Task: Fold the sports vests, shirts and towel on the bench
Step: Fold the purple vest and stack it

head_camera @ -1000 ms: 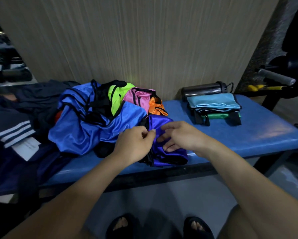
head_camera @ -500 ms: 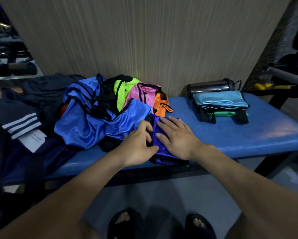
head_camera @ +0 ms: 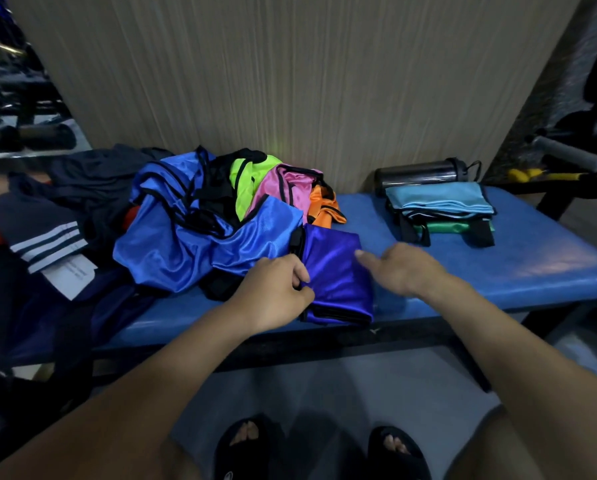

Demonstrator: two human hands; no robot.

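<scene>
A folded purple vest [head_camera: 335, 271] lies near the front edge of the blue bench [head_camera: 532, 258]. My left hand [head_camera: 273, 292] pinches the vest's left edge with curled fingers. My right hand [head_camera: 397, 268] hovers blurred at the vest's right edge, fingers loosely extended toward it. Left of the purple vest is a loose heap of vests: royal blue [head_camera: 186, 244], lime green [head_camera: 245, 178], pink [head_camera: 283, 188] and orange [head_camera: 321, 206]. A neat stack of folded items, a light blue one [head_camera: 439, 197] on top, sits at the bench's right end.
Dark shirts, one with white stripes [head_camera: 44, 233], cover the bench's left end. A metal bottle [head_camera: 418, 173] lies against the wall behind the folded stack. Gym equipment with a grey handle [head_camera: 567, 157] stands at far right. My sandalled feet are on the floor below.
My right hand has lifted off the purple vest and slid to its right edge, uncovering the flattened fold. My left hand has curled onto the vest's left edge.
</scene>
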